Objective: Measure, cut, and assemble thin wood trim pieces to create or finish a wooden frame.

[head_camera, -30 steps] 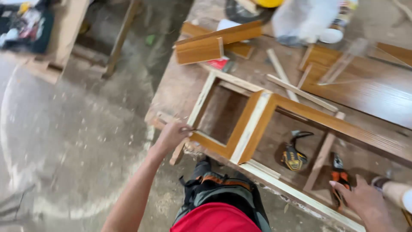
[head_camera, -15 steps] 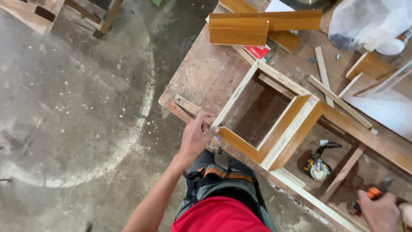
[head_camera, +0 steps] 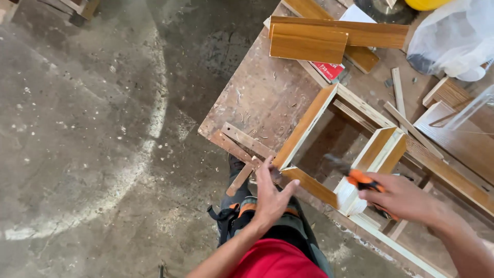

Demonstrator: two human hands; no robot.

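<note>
Nearby, left hand flat against wooden frame corner, right hand gripping orange-handled tool, loose boards beyond.

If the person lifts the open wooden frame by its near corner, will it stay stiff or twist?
The wooden frame is probably light: thin boards around an open middle. It may twist, since the left hand braces its corner. It seems unlikely to roll, lying flat on the workbench.

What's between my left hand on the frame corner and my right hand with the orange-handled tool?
In the head view, the near rail of the wooden frame spans between the left hand and the right hand holding the orange-handled tool.
</note>
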